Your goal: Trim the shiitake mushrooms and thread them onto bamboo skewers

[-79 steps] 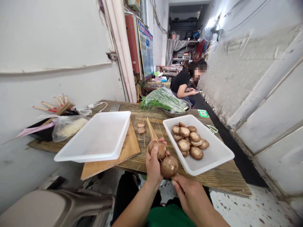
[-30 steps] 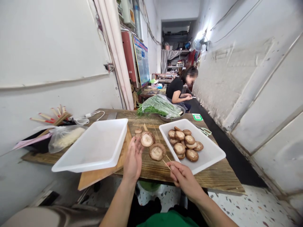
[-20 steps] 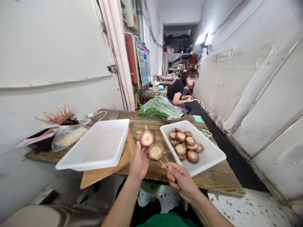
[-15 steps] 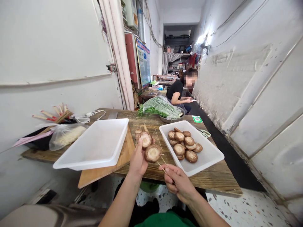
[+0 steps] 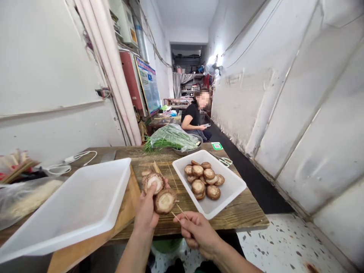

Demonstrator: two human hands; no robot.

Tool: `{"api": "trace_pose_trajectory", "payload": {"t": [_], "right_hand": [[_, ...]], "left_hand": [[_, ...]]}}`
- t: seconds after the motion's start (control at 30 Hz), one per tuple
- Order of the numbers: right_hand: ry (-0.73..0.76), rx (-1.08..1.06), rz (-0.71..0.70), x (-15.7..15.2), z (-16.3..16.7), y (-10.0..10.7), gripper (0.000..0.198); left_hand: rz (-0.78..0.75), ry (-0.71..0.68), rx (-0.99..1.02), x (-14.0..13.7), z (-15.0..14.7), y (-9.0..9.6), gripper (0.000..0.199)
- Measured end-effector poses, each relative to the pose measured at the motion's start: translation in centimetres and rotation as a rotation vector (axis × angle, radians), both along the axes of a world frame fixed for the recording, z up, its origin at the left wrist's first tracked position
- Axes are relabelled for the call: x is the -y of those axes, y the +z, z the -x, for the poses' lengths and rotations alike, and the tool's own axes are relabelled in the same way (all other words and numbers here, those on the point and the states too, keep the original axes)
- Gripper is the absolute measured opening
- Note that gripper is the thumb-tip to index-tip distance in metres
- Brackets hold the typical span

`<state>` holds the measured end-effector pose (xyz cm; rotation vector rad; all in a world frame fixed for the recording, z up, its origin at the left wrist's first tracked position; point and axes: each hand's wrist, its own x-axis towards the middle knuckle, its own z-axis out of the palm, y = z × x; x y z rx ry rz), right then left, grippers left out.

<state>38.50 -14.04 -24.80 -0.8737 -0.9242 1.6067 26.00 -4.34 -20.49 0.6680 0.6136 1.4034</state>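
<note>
My left hand point(image 5: 146, 214) is closed around a shiitake mushroom point(image 5: 154, 183), thumb on its pale gilled underside. Just below it a second shiitake point(image 5: 165, 201) sits on the skewers, underside facing me. Two thin bamboo skewers point(image 5: 182, 211) run from that lower mushroom into my right hand point(image 5: 197, 232), whose fingers pinch their near ends. How deep the tips go is hidden. Beyond my left hand, another mushroom point(image 5: 146, 172) and some more sticks point(image 5: 156, 167) lie on the wooden table point(image 5: 227, 222).
At right, a white tray point(image 5: 227, 197) holds several shiitakes point(image 5: 209, 173), with scissors point(image 5: 226, 161) behind. A white tray point(image 5: 82, 204) rests on a wooden board point(image 5: 125, 201) at left. Bagged greens point(image 5: 170, 137) lie at the back. Another person point(image 5: 193, 117) sits beyond, holding a phone.
The view has turned right, so the table and trays appear farther left. Both hands keep their hold on the mushrooms and skewers. The seated person's head has lifted.
</note>
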Motion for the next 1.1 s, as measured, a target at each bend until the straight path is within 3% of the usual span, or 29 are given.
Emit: {"api": "trace_pose_trajectory", "payload": {"t": [0.4,0.6,1.1], "right_hand": [[-0.012,0.074,-0.029,0.7,0.2,-0.7,0.043],[0.027,0.131,-0.026,1.0,0.3,-1.0,0.046],[0.082,0.241,-0.172,1.1,0.7,-1.4,0.052]], "left_hand": [[0.032,0.079,-0.012,0.3,0.7,1.1,0.027],[-0.011,-0.012,-0.061,0.5,1.2,1.7,0.031],[-0.044,-0.132,-0.032,0.4,1.8,2.0,0.033]]}}
